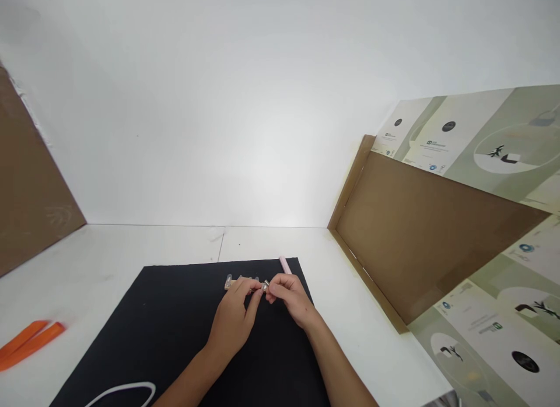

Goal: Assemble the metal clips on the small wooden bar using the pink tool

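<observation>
On a black cloth mat [131, 325] my left hand [231, 319] and my right hand [291, 299] meet near the mat's far edge. Between them lies a small, narrow metal-and-clear part [245, 280], perhaps a hinge or clip, though its exact kind is hard to tell. My left fingers hold it near the middle, while my right fingertips pinch its right end at a small shiny metal piece [265, 286]. Just beyond my right hand, a pale pink rod [285, 265] lies across the mat's far edge.
A white cord [125, 390] curves on the near part of the mat. Orange strips [30, 344] lie on the white table [87, 252] to the left. Brown cardboard panels [433, 232] stand at the right, with another [30, 174] at the left, before a white wall [210, 115].
</observation>
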Demonstrator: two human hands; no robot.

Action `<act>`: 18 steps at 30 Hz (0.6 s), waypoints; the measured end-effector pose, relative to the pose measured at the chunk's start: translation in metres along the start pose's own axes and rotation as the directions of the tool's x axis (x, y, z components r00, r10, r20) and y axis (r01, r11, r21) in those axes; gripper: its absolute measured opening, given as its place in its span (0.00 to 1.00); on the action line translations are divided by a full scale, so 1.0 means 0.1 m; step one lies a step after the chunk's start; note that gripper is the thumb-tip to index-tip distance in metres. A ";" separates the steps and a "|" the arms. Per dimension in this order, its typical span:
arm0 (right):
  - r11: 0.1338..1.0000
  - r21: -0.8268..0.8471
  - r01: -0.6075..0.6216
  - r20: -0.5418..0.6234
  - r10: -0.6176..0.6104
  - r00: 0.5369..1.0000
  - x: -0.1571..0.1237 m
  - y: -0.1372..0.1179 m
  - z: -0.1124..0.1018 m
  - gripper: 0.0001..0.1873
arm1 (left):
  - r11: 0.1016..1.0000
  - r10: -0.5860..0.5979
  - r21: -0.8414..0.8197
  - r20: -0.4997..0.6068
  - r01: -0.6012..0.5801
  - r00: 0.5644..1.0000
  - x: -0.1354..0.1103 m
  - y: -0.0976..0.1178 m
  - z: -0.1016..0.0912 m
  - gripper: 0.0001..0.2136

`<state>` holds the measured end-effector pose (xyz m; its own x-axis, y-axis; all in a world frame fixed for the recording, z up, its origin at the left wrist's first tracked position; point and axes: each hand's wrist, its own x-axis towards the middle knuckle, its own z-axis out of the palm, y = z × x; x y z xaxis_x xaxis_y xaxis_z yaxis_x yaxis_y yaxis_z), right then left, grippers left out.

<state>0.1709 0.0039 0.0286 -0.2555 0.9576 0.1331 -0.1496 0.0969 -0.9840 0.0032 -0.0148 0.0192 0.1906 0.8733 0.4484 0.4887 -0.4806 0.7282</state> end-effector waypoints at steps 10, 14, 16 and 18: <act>1.000 0.031 0.000 0.011 -0.001 1.000 0.01 0.05 -0.04 0.11 | 0.999 0.023 0.027 -0.023 -0.022 0.999 0.01 -0.01 0.01 0.11; 0.996 0.089 -0.006 0.138 -0.006 0.990 -0.02 0.03 -0.02 0.10 | 0.999 0.027 0.029 -0.034 -0.026 0.999 0.01 -0.01 0.00 0.11; 0.996 0.092 -0.006 0.149 -0.008 0.989 -0.03 0.02 -0.02 0.10 | 1.000 0.019 0.025 -0.031 -0.018 0.999 0.01 0.00 0.00 0.11; 0.997 0.080 -0.008 0.123 -0.002 0.992 -0.02 0.02 -0.01 0.11 | 1.000 0.014 0.020 -0.023 -0.014 1.000 0.01 0.00 0.00 0.11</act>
<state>0.1721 0.0023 0.0259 -0.3707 0.9168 0.1487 -0.2239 0.0671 -0.9723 0.0032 -0.0138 0.0193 0.1777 0.8643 0.4706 0.5032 -0.4908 0.7113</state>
